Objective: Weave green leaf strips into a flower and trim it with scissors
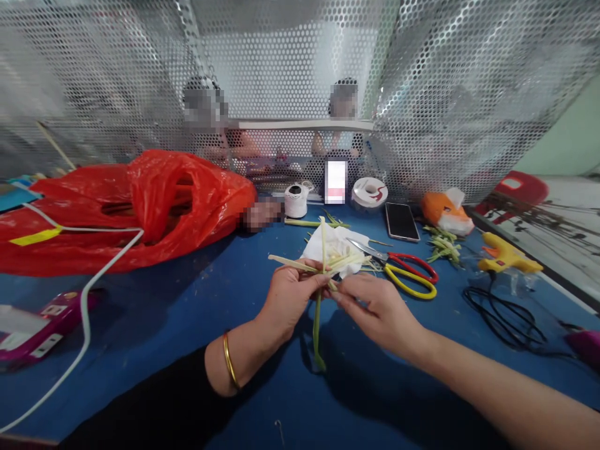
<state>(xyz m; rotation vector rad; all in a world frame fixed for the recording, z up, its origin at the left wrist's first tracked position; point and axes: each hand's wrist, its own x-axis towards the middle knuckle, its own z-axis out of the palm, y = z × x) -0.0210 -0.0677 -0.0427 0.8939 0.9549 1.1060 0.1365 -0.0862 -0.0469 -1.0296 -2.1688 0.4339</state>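
Pale green plant strips, crossed over one another, are pinched between the thumb and fingers of my left hand. One long strip hangs down toward the table, and others stick out upward and to the left. My right hand is closed on the strips from the right side, its fingertips close to my left thumb. Where the strips cross is partly hidden by my fingers. Just beyond my hands lies a white tissue with short strip pieces on it. Scissors with red and yellow handles rest against its right side, blades apart.
A big red plastic bag fills the left, with a white cable before it. At the back stand a thread spool, a ribbon reel and a lit screen. Rightward are a phone and a yellow glue gun.
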